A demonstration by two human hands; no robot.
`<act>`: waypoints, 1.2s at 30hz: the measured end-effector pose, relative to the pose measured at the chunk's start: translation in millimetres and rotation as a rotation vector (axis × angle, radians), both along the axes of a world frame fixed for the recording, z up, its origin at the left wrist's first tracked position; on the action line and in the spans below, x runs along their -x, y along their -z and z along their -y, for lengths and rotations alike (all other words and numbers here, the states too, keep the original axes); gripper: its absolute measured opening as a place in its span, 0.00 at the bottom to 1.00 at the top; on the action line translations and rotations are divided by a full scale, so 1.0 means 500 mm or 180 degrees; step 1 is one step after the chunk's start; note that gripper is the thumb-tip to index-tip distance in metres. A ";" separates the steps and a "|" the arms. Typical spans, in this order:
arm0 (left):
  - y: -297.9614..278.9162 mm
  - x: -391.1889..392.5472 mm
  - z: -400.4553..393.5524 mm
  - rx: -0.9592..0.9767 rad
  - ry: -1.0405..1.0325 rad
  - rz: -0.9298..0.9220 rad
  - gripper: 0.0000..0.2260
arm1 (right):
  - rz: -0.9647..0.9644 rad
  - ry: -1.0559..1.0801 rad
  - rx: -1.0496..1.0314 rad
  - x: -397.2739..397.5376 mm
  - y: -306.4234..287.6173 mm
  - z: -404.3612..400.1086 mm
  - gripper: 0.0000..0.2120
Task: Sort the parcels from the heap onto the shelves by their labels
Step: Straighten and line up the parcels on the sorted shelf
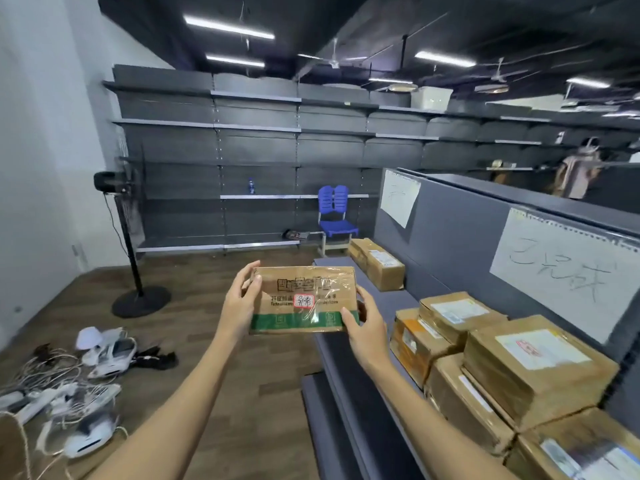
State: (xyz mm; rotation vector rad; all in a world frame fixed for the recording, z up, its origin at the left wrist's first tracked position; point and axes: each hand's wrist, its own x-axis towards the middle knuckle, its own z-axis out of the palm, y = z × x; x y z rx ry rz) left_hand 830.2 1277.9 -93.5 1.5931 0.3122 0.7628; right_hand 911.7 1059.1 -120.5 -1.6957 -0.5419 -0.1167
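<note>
While held up, parcel [304, 299] between hands [242, 303]

We stretch both bare arms forward; our left hand [242, 301] and right hand [367, 329] curl fingers inward, thumbs on top, gripping.

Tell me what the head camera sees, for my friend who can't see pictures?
Two bare hands, left hand and right hand, hold up a taped cardboard parcel with a green stripe and a small red-marked label. More parcels sit stacked on a grey shelf at right, under handwritten paper signs.
</note>
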 end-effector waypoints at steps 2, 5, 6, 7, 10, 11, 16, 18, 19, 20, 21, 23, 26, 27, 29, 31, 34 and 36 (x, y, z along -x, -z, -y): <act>-0.004 -0.077 -0.069 -0.0012 0.0043 -0.0069 0.11 | -0.0050 0.0040 0.0038 -0.072 -0.004 -0.066 0.22; -0.010 -0.200 -0.167 -0.0114 0.0064 -0.0151 0.11 | -0.0032 0.0091 0.0072 -0.179 -0.004 -0.152 0.21; -0.007 -0.243 -0.195 -0.0123 0.0082 -0.0170 0.11 | -0.0078 0.0128 0.0068 -0.214 -0.005 -0.174 0.22; -0.005 -0.284 -0.216 -0.0118 0.0104 -0.0185 0.11 | -0.0128 0.0168 0.0055 -0.246 -0.004 -0.193 0.22; 0.008 -0.407 -0.269 -0.0082 0.0232 -0.0189 0.11 | -0.0190 0.0293 0.0080 -0.347 0.002 -0.242 0.23; 0.014 -0.451 -0.286 -0.0057 0.0298 -0.0179 0.11 | -0.0216 0.0336 0.0065 -0.387 0.007 -0.258 0.23; 0.044 -0.679 -0.352 -0.0070 0.0593 -0.0214 0.10 | -0.0326 0.0627 -0.0125 -0.588 0.046 -0.321 0.22; 0.041 -0.776 -0.364 -0.0158 0.0673 -0.0208 0.10 | -0.0313 0.0787 -0.0157 -0.674 0.057 -0.338 0.22; 0.037 -0.824 -0.368 -0.0184 0.0719 -0.0238 0.10 | -0.0340 0.0878 -0.0182 -0.719 0.061 -0.345 0.23; 0.035 -0.870 -0.372 -0.0210 0.0781 -0.0283 0.11 | -0.0380 0.0962 -0.0202 -0.759 0.063 -0.352 0.23; 0.034 -0.915 -0.377 -0.0233 0.0853 -0.0301 0.11 | -0.0409 0.1015 -0.0197 -0.796 0.065 -0.359 0.23; 0.030 -1.002 -0.389 -0.0234 0.0979 -0.0313 0.11 | -0.0416 0.1113 -0.0195 -0.866 0.066 -0.372 0.23; 0.023 -1.120 -0.399 -0.0262 0.1190 -0.0355 0.10 | -0.0485 0.1316 -0.0273 -0.945 0.059 -0.380 0.20; 0.023 -1.155 -0.401 -0.0249 0.1269 -0.0359 0.10 | -0.0486 0.1400 -0.0256 -0.966 0.055 -0.381 0.20; 0.026 -1.226 -0.406 -0.0203 0.1459 -0.0339 0.10 | -0.0416 0.1567 -0.0244 -1.009 0.045 -0.382 0.19; 0.032 -1.295 -0.410 -0.0145 0.1701 -0.0364 0.10 | -0.0396 0.1722 -0.0256 -1.046 0.040 -0.385 0.19; 0.046 -1.385 -0.407 -0.0101 0.2064 -0.0413 0.10 | -0.0484 0.2046 -0.0394 -1.085 0.053 -0.393 0.20; 0.054 -1.435 -0.405 -0.0099 0.2332 -0.0408 0.10 | -0.0440 0.2304 -0.0418 -1.102 0.061 -0.405 0.20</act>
